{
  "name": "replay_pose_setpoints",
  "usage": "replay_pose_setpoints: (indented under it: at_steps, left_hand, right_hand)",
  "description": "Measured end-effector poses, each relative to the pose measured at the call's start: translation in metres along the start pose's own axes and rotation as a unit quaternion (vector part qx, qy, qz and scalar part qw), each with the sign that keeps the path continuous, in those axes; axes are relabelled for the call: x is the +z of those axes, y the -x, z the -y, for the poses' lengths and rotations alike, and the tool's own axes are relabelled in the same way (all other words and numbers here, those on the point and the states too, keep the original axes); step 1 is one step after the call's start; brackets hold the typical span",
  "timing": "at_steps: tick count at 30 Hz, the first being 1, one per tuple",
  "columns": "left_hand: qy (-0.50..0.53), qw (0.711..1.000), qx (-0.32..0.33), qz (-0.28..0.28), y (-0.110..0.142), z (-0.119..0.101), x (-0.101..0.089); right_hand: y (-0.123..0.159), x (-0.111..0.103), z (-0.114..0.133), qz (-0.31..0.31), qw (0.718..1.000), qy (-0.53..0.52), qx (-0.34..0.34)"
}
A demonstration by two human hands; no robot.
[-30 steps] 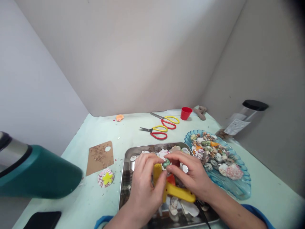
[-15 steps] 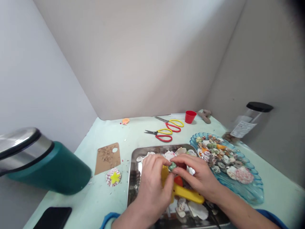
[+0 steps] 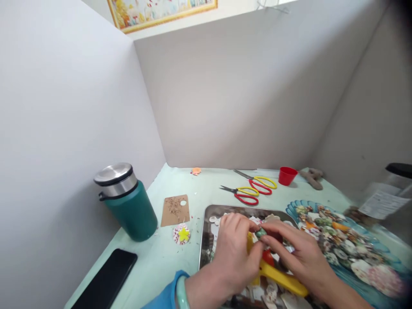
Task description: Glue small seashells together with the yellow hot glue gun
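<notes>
Over the metal tray (image 3: pixel 203 244), my left hand (image 3: pixel 233 249) and my right hand (image 3: pixel 294 249) meet at the fingertips around a small green shell (image 3: pixel 260 233). Thumb and fingers of each hand are pinched at it, and they cover part of it. Just below the fingers is a yellow glue gun (image 3: pixel 283 280) with a red trigger (image 3: pixel 268 257); the left hand hides part of its body. Pale shells (image 3: pixel 272 296) lie in the tray under and around it.
Right of the tray is a blue scalloped dish (image 3: pixel 291 208) heaped with shells. Behind stand two pairs of scissors (image 3: pixel 246 195) and a red cup (image 3: pixel 287 176). To the left are a brown card (image 3: pixel 170 214), a speckled disc (image 3: pixel 182 234), a green flask (image 3: pixel 137 214) and a phone (image 3: pixel 106 279).
My view has swung left and up, so the scene sits further right and a framed picture shows above the partition. Both hands stay together at the green shell.
</notes>
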State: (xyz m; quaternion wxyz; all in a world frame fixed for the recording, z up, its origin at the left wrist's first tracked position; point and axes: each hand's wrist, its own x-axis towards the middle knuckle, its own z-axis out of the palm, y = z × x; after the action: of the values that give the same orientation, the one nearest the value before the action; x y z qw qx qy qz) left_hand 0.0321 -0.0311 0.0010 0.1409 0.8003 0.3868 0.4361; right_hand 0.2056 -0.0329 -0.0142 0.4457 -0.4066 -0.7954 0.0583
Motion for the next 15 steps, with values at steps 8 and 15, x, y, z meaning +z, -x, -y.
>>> replay_pose_setpoints:
  at_steps: [8,15]
  left_hand:
    - [-0.002,1.000,0.009,-0.004,-0.0001,-0.0044,-0.0037]
    - [-0.018,1.000,0.000,-0.008,0.0000,-0.0022,-0.0018]
  right_hand:
    - [0.0005,-0.0024,-0.0005,0.008,1.000,0.012,-0.002]
    - [0.0011,-0.0014,-0.0006,-0.006,1.000,0.015,0.006]
